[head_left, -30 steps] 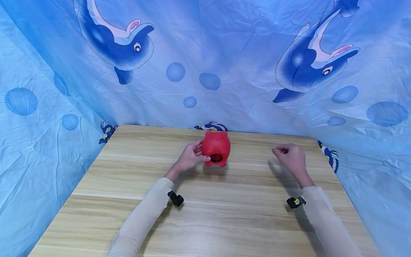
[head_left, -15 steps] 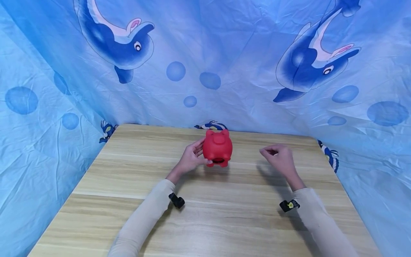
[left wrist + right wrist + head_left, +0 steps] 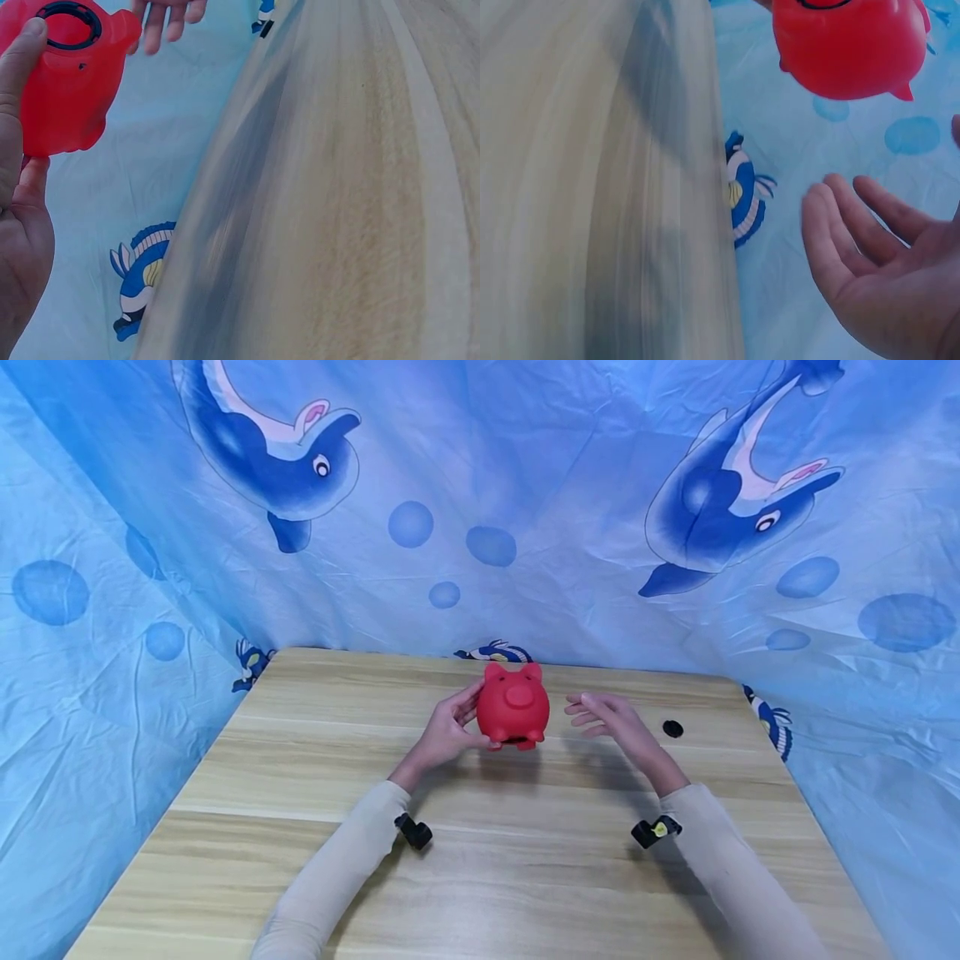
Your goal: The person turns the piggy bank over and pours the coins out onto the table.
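My left hand (image 3: 444, 731) grips a red piggy bank (image 3: 513, 714) from its left side, above the wooden table. Its snout and ears face me in the head view. Underneath, a round hole with a black rim (image 3: 94, 30) shows in the left wrist view, and my left thumb lies at that rim. To the right of the bank is my right hand (image 3: 618, 727), holding nothing. Its fingers (image 3: 832, 240) are loosely extended towards the bank without touching it. A small black disc (image 3: 672, 728), perhaps the bank's plug, lies on the table beyond my right wrist.
The wooden table (image 3: 480, 877) reaches back to a blue dolphin-print curtain (image 3: 555, 485), which also hangs at both sides. Each sleeve cuff carries a small black camera, one on the left wrist (image 3: 414, 832) and one on the right (image 3: 654, 832).
The piggy bank has tilted so its snout turns towards me and its hole faces down. My right hand has moved left, its pinched fingers have opened, and the black disc now lies uncovered.
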`<state>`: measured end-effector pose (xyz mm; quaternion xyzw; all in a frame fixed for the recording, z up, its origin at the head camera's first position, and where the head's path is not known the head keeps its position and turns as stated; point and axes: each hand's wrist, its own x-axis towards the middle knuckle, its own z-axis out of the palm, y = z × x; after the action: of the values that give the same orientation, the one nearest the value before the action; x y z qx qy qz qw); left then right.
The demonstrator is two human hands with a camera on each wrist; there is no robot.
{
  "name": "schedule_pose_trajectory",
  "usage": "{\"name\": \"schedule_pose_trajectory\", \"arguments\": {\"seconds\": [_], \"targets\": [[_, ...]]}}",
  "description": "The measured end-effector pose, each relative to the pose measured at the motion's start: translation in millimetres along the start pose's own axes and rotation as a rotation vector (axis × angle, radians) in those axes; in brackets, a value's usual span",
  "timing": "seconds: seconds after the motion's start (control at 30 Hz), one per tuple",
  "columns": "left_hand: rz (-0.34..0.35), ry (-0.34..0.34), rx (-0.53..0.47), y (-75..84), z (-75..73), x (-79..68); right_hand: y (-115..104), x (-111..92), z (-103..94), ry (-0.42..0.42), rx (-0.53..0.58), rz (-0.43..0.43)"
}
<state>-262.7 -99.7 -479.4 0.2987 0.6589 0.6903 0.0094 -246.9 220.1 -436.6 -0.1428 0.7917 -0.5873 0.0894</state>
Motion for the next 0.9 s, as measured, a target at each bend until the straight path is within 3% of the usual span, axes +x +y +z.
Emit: {"name": "schedule_pose_trajectory", "arguments": {"seconds": [0.37, 0.6, 0.9], "targets": [[0.008, -0.004, 0.008, -3.7, -2.0, -0.6, -6, 24, 21.8, -0.223, 0.078, 0.004], [0.0, -0.008, 0.017, -4.3, -1.8, -0.5, -7, 36, 33.1, -0.281, 0.156, 0.006], [-0.012, -0.016, 0.018, -6.1, -1.9, 0.4, -7, 41, 36.9, -0.316, 0.138, 0.028]]}}
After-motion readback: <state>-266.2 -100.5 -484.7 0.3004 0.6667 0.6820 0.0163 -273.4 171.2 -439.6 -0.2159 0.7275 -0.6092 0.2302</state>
